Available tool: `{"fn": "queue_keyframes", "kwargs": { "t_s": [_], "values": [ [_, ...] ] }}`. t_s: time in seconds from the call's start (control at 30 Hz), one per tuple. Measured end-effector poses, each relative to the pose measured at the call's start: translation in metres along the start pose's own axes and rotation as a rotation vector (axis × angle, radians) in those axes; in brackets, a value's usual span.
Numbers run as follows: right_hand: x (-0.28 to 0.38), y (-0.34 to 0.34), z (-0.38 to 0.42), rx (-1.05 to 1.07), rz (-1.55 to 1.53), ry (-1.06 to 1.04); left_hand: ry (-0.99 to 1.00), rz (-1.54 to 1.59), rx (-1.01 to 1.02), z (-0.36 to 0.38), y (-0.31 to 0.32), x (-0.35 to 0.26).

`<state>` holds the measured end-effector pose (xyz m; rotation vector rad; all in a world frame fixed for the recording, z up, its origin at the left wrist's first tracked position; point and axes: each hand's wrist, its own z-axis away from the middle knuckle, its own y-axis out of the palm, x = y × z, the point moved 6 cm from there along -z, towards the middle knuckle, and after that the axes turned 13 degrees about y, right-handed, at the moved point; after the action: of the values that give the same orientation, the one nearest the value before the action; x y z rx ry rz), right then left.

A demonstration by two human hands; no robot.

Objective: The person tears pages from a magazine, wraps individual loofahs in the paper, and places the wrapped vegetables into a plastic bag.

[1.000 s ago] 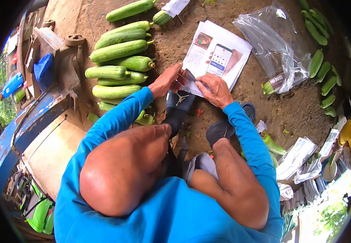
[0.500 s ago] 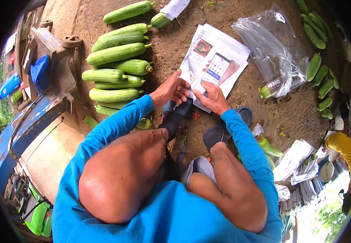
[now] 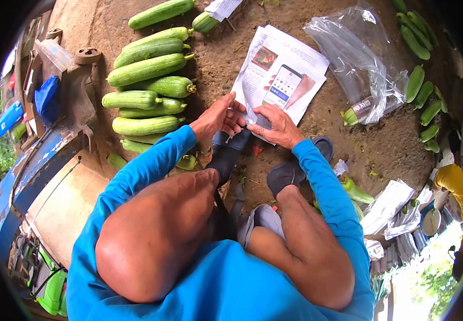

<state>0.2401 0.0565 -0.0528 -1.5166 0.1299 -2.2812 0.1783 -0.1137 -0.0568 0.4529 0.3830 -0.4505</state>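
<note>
Printed sheets of paper (image 3: pixel 295 51) lie stacked on the dirt floor in front of me, the top one showing a picture of a phone in a hand. Along the lower edge of the stack, my right hand (image 3: pixel 278 127) has its thumb and fingers closed on a sheet's edge, which curls up. My left hand (image 3: pixel 221 119) is at the lower left corner, palm turned inward, fingers loosely bent and apart, holding nothing I can make out. To the left lies a row of long green gourds (image 3: pixel 148 69). One more gourd (image 3: pixel 206 21) is partly wrapped in paper.
Clear plastic bags (image 3: pixel 349 48) lie right of the sheets, with a wrapped gourd (image 3: pixel 357 112) at their lower end. Smaller green gourds (image 3: pixel 416 83) line the far right. A rusty metal frame (image 3: pixel 55 53) stands left. A person's yellow sleeve (image 3: pixel 456 187) shows at right.
My right hand has shifted slightly left along the paper's edge, and the sheet there now curls up more. The left hand stays almost in place. The view has moved slightly.
</note>
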Motion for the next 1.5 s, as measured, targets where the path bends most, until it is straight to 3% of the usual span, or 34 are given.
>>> {"fn": "queue_keyframes", "kwargs": {
  "t_s": [0.3,0.4,0.53,0.67,0.73,0.8,0.83,0.9,0.97,1.13,1.2,1.23,1.27,1.33,1.4,1.43,1.5],
  "values": [
    [0.006,0.001,-0.002,-0.044,0.035,-0.061,0.002,-0.005,-0.001,-0.001,-0.005,0.003],
    [0.006,0.003,-0.003,-0.080,0.054,-0.040,-0.033,0.023,-0.017,-0.003,-0.007,0.009],
    [0.001,0.009,-0.007,-0.006,0.109,0.049,0.067,-0.035,-0.053,0.003,-0.004,0.001],
    [0.002,0.006,0.000,-0.137,0.041,-0.071,0.003,-0.083,-0.062,0.002,-0.001,-0.002],
    [0.009,0.008,-0.006,-0.170,0.048,-0.149,0.103,-0.282,-0.061,0.001,-0.012,0.001],
    [0.005,0.009,-0.004,-0.163,0.029,-0.018,0.217,-0.548,-0.072,0.009,-0.008,-0.013],
    [0.013,0.009,-0.004,-0.156,0.018,-0.047,0.224,-0.624,-0.094,0.011,-0.008,-0.019],
    [0.017,-0.004,-0.006,-0.285,0.019,0.067,0.313,-0.801,-0.130,0.008,-0.012,-0.027],
    [0.033,-0.011,-0.009,-0.309,0.085,0.022,0.504,-1.175,-0.184,0.015,-0.013,-0.044],
    [0.062,-0.005,-0.021,-0.267,0.291,-0.134,0.582,-1.450,-0.352,0.065,0.001,-0.088],
    [0.065,0.002,-0.022,-0.222,0.311,-0.148,1.018,-1.480,-0.227,0.093,0.017,-0.108],
    [0.063,0.008,-0.022,-0.212,0.313,-0.144,0.952,-1.531,-0.242,0.106,0.009,-0.110],
    [0.060,0.013,-0.021,-0.205,0.317,-0.137,1.020,-1.495,-0.302,0.123,-0.005,-0.115],
    [0.050,0.022,-0.017,-0.228,0.329,-0.105,1.001,-1.335,-0.517,0.152,-0.046,-0.126],
    [0.047,0.024,-0.009,-0.248,0.279,-0.115,0.810,-1.167,-0.740,0.174,-0.119,-0.121],
    [0.041,0.027,-0.006,-0.243,0.275,-0.083,0.793,-1.267,-0.879,0.188,-0.148,-0.120],
    [0.039,0.028,-0.002,-0.255,0.269,-0.081,0.535,-1.117,-1.058,0.193,-0.239,-0.092]
  ]
}}
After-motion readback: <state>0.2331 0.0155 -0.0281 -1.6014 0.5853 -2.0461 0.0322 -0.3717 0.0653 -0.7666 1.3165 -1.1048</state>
